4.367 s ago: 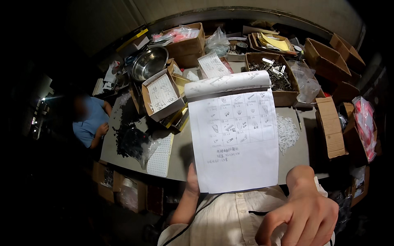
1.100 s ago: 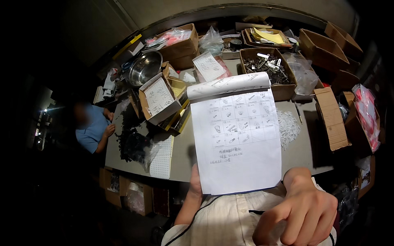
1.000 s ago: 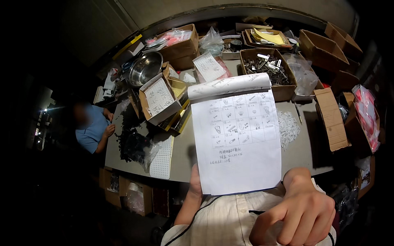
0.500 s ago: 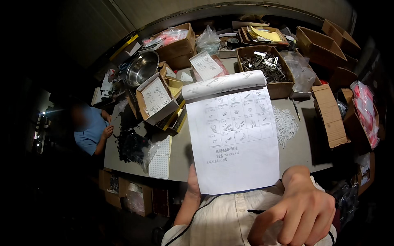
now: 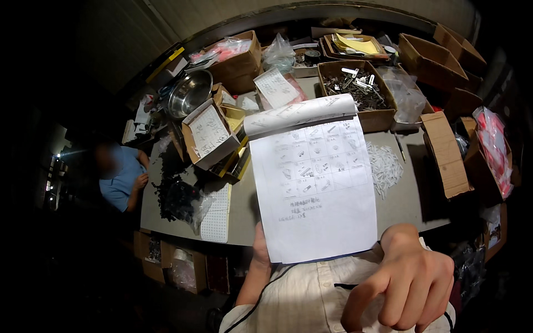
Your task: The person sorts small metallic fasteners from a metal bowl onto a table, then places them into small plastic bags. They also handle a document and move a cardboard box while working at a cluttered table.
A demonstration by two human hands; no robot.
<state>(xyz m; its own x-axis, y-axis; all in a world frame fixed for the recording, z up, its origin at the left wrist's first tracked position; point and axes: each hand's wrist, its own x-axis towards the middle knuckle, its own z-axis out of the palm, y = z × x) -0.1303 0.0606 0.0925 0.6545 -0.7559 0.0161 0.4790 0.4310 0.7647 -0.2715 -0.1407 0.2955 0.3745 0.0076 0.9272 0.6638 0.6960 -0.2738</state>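
In the head view, our left hand [image 5: 261,248] grips the lower left edge of a stack of papers [image 5: 319,236], its fingers mostly hidden behind the sheets. The papers stand upright before us, over the near edge of the counter [image 5: 416,205], with the upper sheets curled back along the top. We see a grid of small drawings on the front page, handwriting under it and blank paper below.

Our right hand [image 5: 408,288] is apart from the papers, close to the camera at the lower right, back up and fingers bent downward. Its fingertips run toward the bottom of the view, so we cannot tell whether it is closed on anything. Between our hands shows our pale buttoned shirt [image 5: 305,294].

Just right of the papers, a heap of small white pieces [image 5: 385,175] lies on the counter, with a pen [image 5: 400,147] near it. Behind stands a cardboard box [image 5: 378,121] full of dark metal parts [image 5: 340,89]. To the left we have a tilted white box [image 5: 219,157], a shiny metal bowl [image 5: 191,93], a dotted sheet [image 5: 215,222] and a pile of black pieces [image 5: 169,197]. Farther left, a person in a blue shirt [image 5: 123,175] is beside the counter.
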